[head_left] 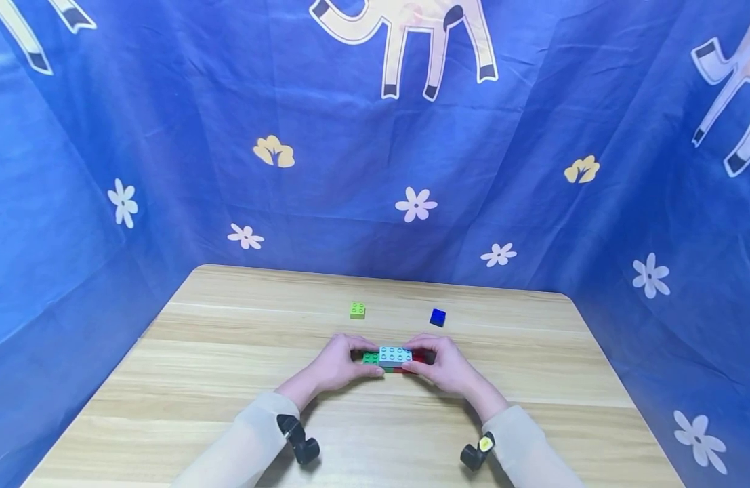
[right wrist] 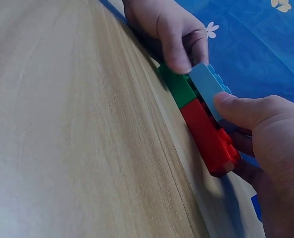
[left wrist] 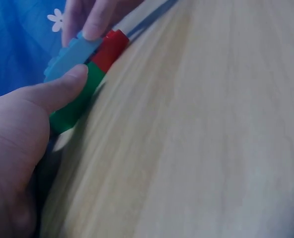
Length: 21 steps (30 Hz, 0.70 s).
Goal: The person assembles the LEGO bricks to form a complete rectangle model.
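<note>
At the left, a pale sleeve (head_left: 246,434) with a black wrist camera (head_left: 298,440) leads to the left hand (head_left: 338,366), which is curled nearly closed, pinching a green studded plastic brick (head_left: 371,358) between the thumb on the near side and fingers on the far side. Well beyond it, on the far part of the light wood-grain table (head_left: 198,379), lies a small lime-green four-stud plastic brick (head_left: 358,312). Right of the green brick, a light-blue eight-stud plastic brick (head_left: 396,358) lies across the tops of the green brick and a red studded plastic brick (right wrist: 204,136), which meet end to end; whether it is fully seated I cannot tell. Farther off to the right lies a small dark-blue plastic brick (head_left: 438,317). The right hand (head_left: 446,369) is also nearly closed, its thumb on the light-blue brick's near side, gripping it with fingers behind.
</note>
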### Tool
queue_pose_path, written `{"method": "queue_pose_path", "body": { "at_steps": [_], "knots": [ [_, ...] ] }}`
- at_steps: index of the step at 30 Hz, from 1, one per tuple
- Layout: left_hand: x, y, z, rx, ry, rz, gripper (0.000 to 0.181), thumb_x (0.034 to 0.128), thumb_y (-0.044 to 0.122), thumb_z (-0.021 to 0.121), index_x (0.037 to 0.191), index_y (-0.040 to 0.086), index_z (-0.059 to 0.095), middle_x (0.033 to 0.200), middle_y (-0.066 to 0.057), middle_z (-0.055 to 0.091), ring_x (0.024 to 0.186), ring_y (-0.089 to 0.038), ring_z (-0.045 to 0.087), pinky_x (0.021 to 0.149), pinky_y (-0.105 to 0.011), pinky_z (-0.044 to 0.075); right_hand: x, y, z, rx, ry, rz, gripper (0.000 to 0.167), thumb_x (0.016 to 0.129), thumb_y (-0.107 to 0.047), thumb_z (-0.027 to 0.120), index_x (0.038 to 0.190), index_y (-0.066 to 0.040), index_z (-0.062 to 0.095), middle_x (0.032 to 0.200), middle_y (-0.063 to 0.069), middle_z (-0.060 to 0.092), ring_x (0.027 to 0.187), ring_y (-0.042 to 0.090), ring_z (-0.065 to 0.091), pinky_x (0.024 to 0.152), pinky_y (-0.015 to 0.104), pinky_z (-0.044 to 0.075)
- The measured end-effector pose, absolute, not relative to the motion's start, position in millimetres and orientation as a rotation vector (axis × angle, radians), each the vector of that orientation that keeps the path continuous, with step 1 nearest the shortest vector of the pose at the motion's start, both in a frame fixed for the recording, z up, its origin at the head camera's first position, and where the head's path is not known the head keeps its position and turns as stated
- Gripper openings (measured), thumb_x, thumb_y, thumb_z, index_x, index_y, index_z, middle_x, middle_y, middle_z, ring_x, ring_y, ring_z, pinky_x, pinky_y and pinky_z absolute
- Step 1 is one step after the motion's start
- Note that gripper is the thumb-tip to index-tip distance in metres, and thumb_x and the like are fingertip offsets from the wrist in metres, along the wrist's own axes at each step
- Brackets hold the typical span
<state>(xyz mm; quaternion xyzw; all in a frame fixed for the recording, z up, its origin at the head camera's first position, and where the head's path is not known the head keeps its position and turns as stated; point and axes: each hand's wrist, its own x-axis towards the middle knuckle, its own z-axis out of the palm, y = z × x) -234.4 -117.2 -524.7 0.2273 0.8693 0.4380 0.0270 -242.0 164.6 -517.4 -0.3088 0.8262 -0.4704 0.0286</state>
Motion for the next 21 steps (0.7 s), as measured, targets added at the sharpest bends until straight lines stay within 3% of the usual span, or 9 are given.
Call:
{"method": "queue_pose_path", "body": {
  "at_steps": [8, 21],
  "knots": [
    [-233.7, -112.5, -519.2, 0.656, 2.554, 1.491, 0.045, 0.0904, 0.038, 0.086, 0.128, 0.014, 0.077, 0.123, 0.001, 0.076, 0.12, -0.021, 0.066, 0.11, -0.048, 0.047, -241.6, 165.4, -515.0, -0.951, 2.583, -1.415, 0.028, 0.092, -0.027, 0.087, 0.119, -0.02, 0.08, 0.115, -0.01, 0.075, 0.11, 0.015, 0.068, 0.101, 0.037, 0.054],
    [-231.8, -112.1, -520.3, 0.669, 2.579, 1.52, 0.038, 0.0903, 0.038, 0.086, 0.122, 0.016, 0.08, 0.118, 0.001, 0.077, 0.115, -0.02, 0.069, 0.106, -0.048, 0.05, -241.7, 165.8, -514.6, -0.832, 2.596, -1.387, 0.029, 0.096, -0.03, 0.082, 0.123, -0.02, 0.081, 0.118, -0.01, 0.075, 0.113, 0.014, 0.067, 0.102, 0.041, 0.053]
  ]
}}
